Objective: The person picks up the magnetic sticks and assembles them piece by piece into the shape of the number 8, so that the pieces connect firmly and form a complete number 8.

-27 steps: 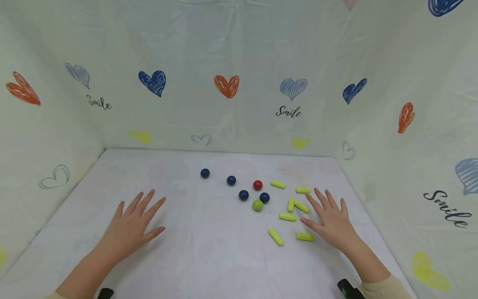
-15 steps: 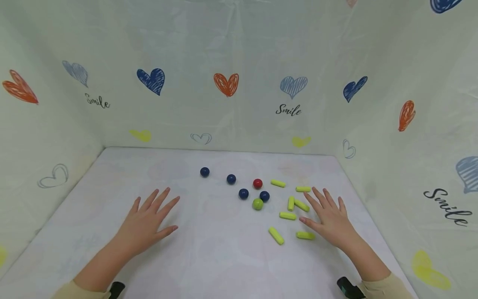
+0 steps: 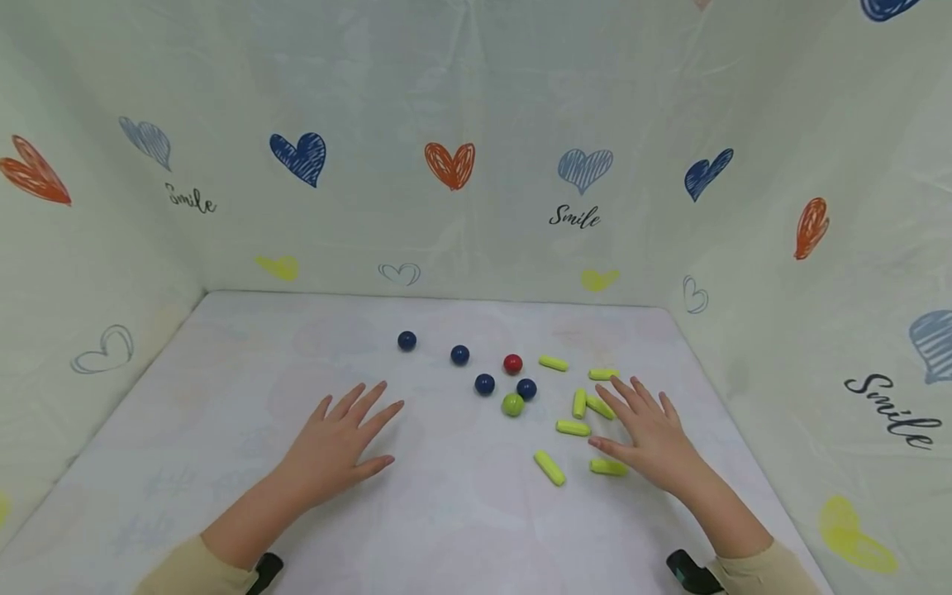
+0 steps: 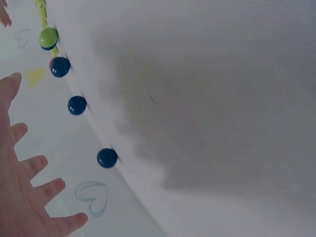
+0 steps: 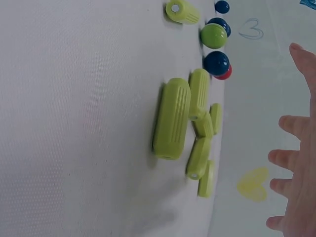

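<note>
My left hand [image 3: 335, 450] hovers over the left part of the white table, fingers spread, holding nothing. My right hand [image 3: 650, 438] hangs beside the yellow-green ribbed rods, its fingers also spread and free of any object. Several of these short rods lie scattered on the right, among them a near rod [image 3: 549, 468] and one by the right thumb [image 3: 573, 428]. Left of the rods sit a green ball [image 3: 512, 404], a red ball [image 3: 512, 364] and several dark blue balls [image 3: 485, 384]. In the right wrist view a large rod [image 5: 172, 118] lies below the hand.
The white table [image 3: 446, 529] ends at a back edge against a pale curtain [image 3: 491, 83] printed with hearts and "Smile". The curtain also encloses both sides. Dark wrist cameras [image 3: 693, 572] show at the cuffs.
My left hand has moved right, toward the middle of the table. The right hand has shifted slightly left. The balls and rods stay in place.
</note>
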{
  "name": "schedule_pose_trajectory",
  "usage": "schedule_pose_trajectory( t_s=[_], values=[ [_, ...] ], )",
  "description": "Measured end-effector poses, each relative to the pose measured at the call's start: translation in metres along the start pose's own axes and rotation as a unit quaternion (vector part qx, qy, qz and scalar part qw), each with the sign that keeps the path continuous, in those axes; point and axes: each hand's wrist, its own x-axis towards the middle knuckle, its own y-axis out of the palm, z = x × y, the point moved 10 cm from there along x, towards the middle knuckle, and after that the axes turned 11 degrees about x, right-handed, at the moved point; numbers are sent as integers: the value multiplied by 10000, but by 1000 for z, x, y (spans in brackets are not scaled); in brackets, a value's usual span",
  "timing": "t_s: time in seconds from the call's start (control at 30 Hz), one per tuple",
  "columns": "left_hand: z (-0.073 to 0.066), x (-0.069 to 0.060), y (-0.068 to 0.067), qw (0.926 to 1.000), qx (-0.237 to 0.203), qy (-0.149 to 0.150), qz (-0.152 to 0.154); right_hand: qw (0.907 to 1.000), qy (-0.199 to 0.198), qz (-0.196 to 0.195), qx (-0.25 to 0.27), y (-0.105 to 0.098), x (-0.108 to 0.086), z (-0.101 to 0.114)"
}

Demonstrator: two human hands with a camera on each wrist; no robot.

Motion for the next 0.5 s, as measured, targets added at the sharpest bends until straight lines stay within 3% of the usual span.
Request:
schedule_pose_trajectory(
  t_s=[0.33, 0.5],
  values=[
    [-32, 25, -2, 9982, -209, 556, 76, 9998, -81, 159, 81, 11, 5, 6],
    [-49, 40, -1, 9965, -384, 693, 248, 9996, -152, 200, 124, 15, 7, 9]
  ],
)
